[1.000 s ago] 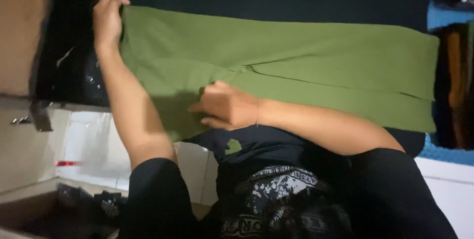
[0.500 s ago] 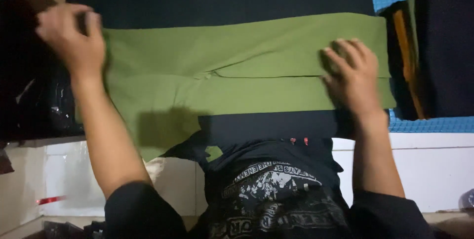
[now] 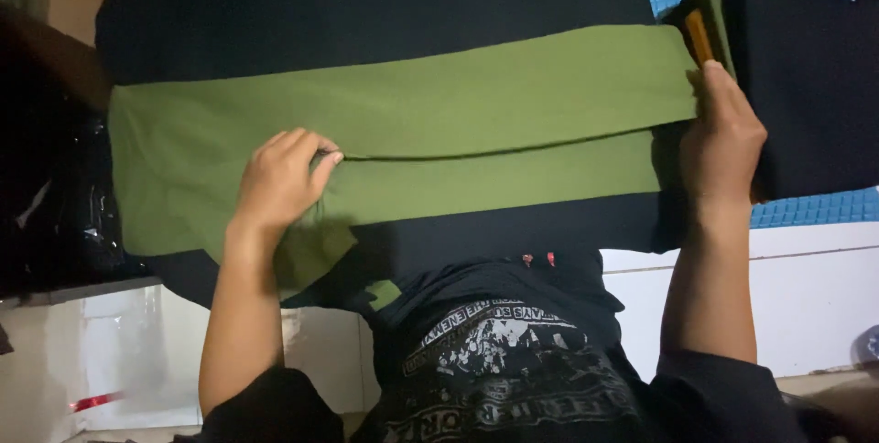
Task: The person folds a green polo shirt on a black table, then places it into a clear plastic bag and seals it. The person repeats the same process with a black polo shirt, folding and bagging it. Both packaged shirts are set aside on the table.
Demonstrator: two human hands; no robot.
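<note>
A green garment lies stretched flat across a dark cloth-covered surface, folded lengthwise with one layer over the other. My left hand rests on it left of centre, fingers curled at the folded edge, pinching the fabric. My right hand holds the garment's right end, fingers closed around its edge. A small green flap hangs down over the near edge by my dark printed shirt.
A stack of dark folded clothes with an orange strip lies at the right on a blue foam mat. A white surface runs below it. Black plastic bags sit at the left.
My left hand has left the garment's left end and moved to its middle fold. My right hand has slid to the garment's right end. The garment lies longer and flatter.
</note>
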